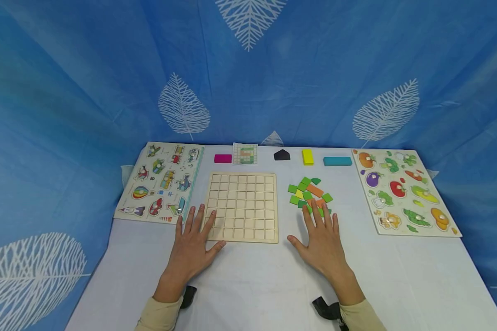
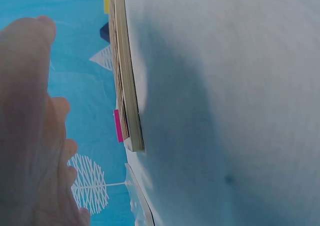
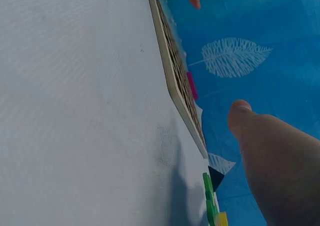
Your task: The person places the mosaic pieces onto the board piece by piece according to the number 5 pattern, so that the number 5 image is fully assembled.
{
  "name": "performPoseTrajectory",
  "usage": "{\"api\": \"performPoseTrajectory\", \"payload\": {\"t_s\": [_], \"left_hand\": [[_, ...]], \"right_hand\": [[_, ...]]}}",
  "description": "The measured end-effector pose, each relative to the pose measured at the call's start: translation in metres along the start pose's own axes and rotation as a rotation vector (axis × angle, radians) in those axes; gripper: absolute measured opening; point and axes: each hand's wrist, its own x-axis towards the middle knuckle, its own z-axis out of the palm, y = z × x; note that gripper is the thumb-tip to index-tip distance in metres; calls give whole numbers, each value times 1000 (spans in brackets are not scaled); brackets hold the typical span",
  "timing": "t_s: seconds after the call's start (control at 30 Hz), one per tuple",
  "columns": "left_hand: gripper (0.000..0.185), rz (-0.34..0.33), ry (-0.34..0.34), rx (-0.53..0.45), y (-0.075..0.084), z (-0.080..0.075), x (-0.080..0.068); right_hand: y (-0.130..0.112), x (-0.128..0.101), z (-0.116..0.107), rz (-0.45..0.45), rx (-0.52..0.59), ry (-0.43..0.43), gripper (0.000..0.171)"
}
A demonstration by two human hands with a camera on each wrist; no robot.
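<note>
My left hand (image 1: 192, 250), fingers spread and straight, hovers by the lower left corner of a square wooden grid board (image 1: 242, 207). Its fingertips overlap the board's left edge in the head view; nothing is held. In the left wrist view the thumb (image 2: 22, 86) stands above the board's edge (image 2: 129, 86). My right hand (image 1: 324, 246) is also spread, palm down and holding nothing, just below a loose pile of green, orange and yellow tiles (image 1: 307, 195). Its fingers cover part of the pile. The right thumb (image 3: 280, 151) shows in the right wrist view.
Puzzle boards lie at both sides, vehicles (image 1: 159, 181) left, vegetables (image 1: 406, 193) right. Along the back are a magenta block (image 1: 222, 158), a patterned grid card (image 1: 245, 154), a black five-sided block (image 1: 281, 155), a yellow block (image 1: 308, 157) and a teal block (image 1: 337, 161). A blue curtain (image 1: 294, 82) hangs behind.
</note>
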Motion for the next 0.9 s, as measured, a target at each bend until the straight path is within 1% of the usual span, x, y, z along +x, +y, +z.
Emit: {"api": "performPoseTrajectory", "payload": {"t_s": [0.13, 0.2, 0.3, 0.37, 0.43, 0.53, 0.6, 0.73, 0.9], "left_hand": [[85, 4, 13, -18, 1, 1, -1], [83, 1, 16, -66, 1, 2, -1], [81, -22, -19, -191, 1, 7, 2], [80, -41, -44, -289, 1, 11, 5], [79, -56, -54, -375, -1, 15, 8], [76, -70, -23, -458, -3, 21, 14], [72, -83, 14, -484, -5, 24, 17], [64, -101, 68, -497, -8, 28, 20], [58, -108, 74, -498, -9, 32, 19]], "right_hand": [[3, 0, 0, -6, -6, -3, 93], [7, 2, 1, -13, -3, 2, 92], [18, 7, 2, 5, 46, 43, 85], [29, 10, 3, 59, 99, 81, 76], [40, 12, 4, 138, 150, 114, 66], [56, 15, 7, 241, 198, 127, 54], [63, 16, 9, 263, 217, 116, 48], [71, 16, 12, 249, 244, 120, 38], [73, 13, 13, 248, 274, 172, 24]]}}
